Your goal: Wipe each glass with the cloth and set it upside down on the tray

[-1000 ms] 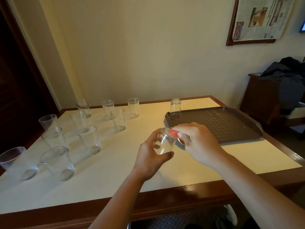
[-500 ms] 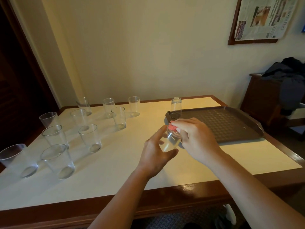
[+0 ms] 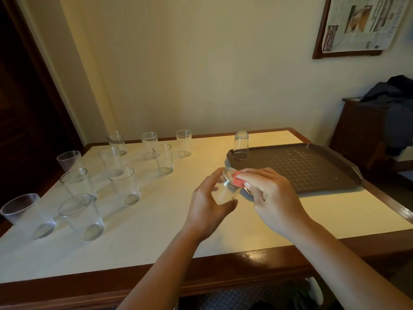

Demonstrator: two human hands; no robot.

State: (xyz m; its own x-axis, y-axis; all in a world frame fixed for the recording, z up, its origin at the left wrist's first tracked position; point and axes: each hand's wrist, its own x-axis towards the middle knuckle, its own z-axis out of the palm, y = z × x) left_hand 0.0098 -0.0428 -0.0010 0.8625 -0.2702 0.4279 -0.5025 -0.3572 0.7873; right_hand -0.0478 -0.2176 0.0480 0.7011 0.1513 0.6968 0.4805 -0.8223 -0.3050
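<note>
Just below the middle of the frame, my left hand point(image 3: 206, 206) curls round a clear glass point(image 3: 225, 189), thumb under its base and fingers over the far side, holding it tilted above the table point(image 3: 156, 231) with its mouth turned up and to the right. My right hand point(image 3: 271, 198) meets it from the right, fingertips point(image 3: 249, 186) pinching a red cloth point(image 3: 238, 179) against the rim; how much of the cloth sits inside the glass I cannot tell. Right of my hands lies the brown tray point(image 3: 312, 173), and one upturned glass point(image 3: 241, 145) stands mouth-down in its far left corner. Across the left half of the frame the waiting glasses point(image 3: 125, 186) stand upright on the pale tabletop, ten of them, spread from the lower left edge up toward the wall. At the upper right a framed newspaper point(image 3: 362, 23) hangs on the wall, and dark clothing point(image 3: 395, 104) is heaped on a wooden cabinet at the right edge.
</note>
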